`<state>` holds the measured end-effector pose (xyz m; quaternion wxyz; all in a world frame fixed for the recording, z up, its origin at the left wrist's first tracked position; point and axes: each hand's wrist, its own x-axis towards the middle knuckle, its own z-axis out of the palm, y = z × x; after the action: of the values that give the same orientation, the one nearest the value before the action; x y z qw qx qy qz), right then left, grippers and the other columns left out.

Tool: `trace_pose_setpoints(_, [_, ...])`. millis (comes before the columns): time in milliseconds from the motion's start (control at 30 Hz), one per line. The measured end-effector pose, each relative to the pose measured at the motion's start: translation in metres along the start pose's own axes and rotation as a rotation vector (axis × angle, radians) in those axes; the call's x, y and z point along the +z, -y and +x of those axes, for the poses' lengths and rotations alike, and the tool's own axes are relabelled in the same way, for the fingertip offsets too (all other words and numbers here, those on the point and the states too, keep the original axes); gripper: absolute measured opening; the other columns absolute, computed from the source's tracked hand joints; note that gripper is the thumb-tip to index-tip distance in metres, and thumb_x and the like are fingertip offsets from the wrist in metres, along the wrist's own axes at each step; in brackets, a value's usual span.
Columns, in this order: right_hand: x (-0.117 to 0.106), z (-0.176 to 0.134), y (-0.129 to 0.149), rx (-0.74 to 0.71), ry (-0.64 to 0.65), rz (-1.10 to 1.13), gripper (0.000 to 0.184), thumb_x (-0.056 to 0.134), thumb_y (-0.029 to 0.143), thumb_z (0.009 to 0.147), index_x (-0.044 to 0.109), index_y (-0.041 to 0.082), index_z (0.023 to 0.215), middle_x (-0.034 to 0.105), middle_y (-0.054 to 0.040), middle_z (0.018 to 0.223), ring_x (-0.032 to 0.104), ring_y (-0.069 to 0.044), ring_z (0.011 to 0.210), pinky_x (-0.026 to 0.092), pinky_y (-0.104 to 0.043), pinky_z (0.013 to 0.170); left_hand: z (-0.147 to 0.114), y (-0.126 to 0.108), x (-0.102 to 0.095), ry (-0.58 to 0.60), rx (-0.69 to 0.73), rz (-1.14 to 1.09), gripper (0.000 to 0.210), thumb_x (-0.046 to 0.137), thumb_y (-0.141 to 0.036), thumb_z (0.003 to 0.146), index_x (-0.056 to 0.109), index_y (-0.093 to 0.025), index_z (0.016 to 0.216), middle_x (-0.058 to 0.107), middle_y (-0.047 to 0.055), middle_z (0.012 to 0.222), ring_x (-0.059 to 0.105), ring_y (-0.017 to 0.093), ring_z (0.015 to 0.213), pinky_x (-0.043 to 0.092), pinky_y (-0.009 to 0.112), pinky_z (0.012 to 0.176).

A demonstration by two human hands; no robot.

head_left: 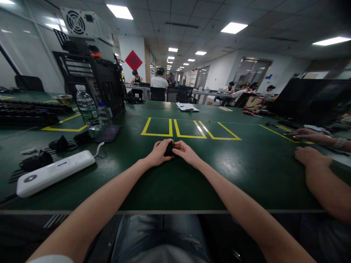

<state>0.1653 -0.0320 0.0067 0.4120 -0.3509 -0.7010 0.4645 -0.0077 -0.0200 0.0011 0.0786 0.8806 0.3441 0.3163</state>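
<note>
Both of my hands meet at the middle of the green table (175, 182), just in front of the yellow tape outlines (189, 137). Between them is a small black object (169, 149), mostly covered by fingers, so its kind cannot be made out. My left hand (159, 152) is closed around its left side, thumb along the near edge. From the right, my right hand (186, 151) pinches it with thumb and fingertips. The object is at or just above the table surface.
On the left lie a white power strip (57, 171), black adapters (63, 143), a water bottle (87, 107) and an open computer case (101, 80). A clipboard (188, 107) lies farther back. To the right, a co-worker's hands (312, 155) rest near a dark monitor (309, 100).
</note>
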Motion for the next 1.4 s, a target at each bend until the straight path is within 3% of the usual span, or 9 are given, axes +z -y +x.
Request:
trace_pose_setpoints(300, [-0.0002, 0.0013, -0.0026, -0.043, -0.046, 0.024, 0.023, 0.056, 0.034, 0.071, 0.048, 0.021, 0.088, 0.054, -0.0011, 0.089, 0.053, -0.014, 0.086, 0.044, -0.032, 0.077, 0.0005, 0.0006, 0.0002, 0.000, 0.001, 0.004, 0.059, 0.060, -0.030, 0.067, 0.028, -0.023, 0.117, 0.044, 0.006, 0.116, 0.042, 0.022, 0.109, 0.023, 0.042, 0.096])
trace_pose_setpoints(533, [0.0002, 0.0006, -0.0012, 0.031, -0.041, -0.012, 0.034, 0.055, 0.033, 0.072, 0.046, 0.020, 0.102, 0.053, -0.0040, 0.099, 0.054, -0.014, 0.085, 0.043, -0.036, 0.080, 0.0001, 0.0011, -0.0001, 0.012, -0.005, -0.004, 0.059, 0.059, -0.029, 0.068, 0.027, -0.024, 0.118, 0.044, 0.005, 0.115, 0.042, 0.022, 0.108, 0.023, 0.042, 0.096])
trace_pose_setpoints(733, [-0.0002, -0.0027, 0.0018, -0.015, 0.022, 0.019, 0.032, 0.060, 0.029, 0.068, 0.046, 0.021, 0.096, 0.052, -0.0022, 0.096, 0.053, -0.014, 0.089, 0.044, -0.034, 0.081, 0.0002, 0.0018, -0.0002, 0.012, -0.010, 0.003, 0.059, 0.059, -0.029, 0.068, 0.028, -0.023, 0.118, 0.043, 0.006, 0.116, 0.042, 0.022, 0.109, 0.023, 0.042, 0.096])
trace_pose_setpoints(933, [0.0012, -0.0011, 0.0010, -0.037, -0.026, 0.025, 0.023, 0.054, 0.032, 0.073, 0.047, 0.021, 0.091, 0.052, -0.0018, 0.091, 0.052, -0.014, 0.086, 0.045, -0.032, 0.078, 0.0009, 0.0011, -0.0007, 0.014, -0.017, -0.009, 0.060, 0.060, -0.030, 0.067, 0.028, -0.023, 0.118, 0.043, 0.006, 0.117, 0.041, 0.022, 0.110, 0.023, 0.042, 0.097])
trace_pose_setpoints(1167, [0.0001, 0.0023, -0.0064, 0.011, -0.026, 0.022, 0.033, 0.055, 0.031, 0.072, 0.044, 0.021, 0.101, 0.052, -0.0031, 0.094, 0.053, -0.014, 0.083, 0.043, -0.035, 0.079, 0.0015, 0.0028, 0.0015, 0.002, -0.011, -0.004, 0.060, 0.061, -0.030, 0.066, 0.028, -0.023, 0.116, 0.044, 0.005, 0.116, 0.041, 0.022, 0.109, 0.023, 0.041, 0.096])
trace_pose_setpoints(1400, [-0.0015, -0.0017, -0.0007, -0.017, 0.025, 0.042, 0.033, 0.060, 0.028, 0.068, 0.044, 0.022, 0.096, 0.052, -0.0011, 0.093, 0.052, -0.014, 0.090, 0.042, -0.035, 0.083, 0.0013, -0.0002, -0.0011, 0.011, -0.021, -0.008, 0.059, 0.060, -0.030, 0.067, 0.029, -0.023, 0.117, 0.044, 0.006, 0.116, 0.042, 0.022, 0.109, 0.023, 0.041, 0.096])
